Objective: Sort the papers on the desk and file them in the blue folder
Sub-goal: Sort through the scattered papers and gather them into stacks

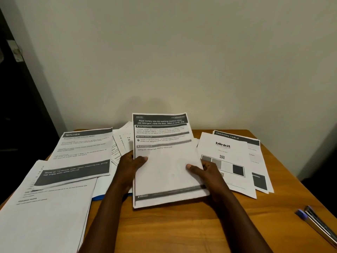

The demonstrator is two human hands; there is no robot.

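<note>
Head view: we hold the paper stack (167,161) tilted up over the desk (173,227), its near edge low at the wood. Our left hand (130,167) and right hand (206,173) pinch its two side edges, thumbs on top, the other fingers hidden beneath. Left of the stack, the blue folder (98,197) shows only an edge under the kitchen sheets (82,152). Just right of the stack lie the blinkit sheets (224,161); farther right, two pens (317,223). Bare wood lies nearer us than the stack.

Bare desk (173,230) in front; papers (54,207) flank, pens (316,223) right.
</note>
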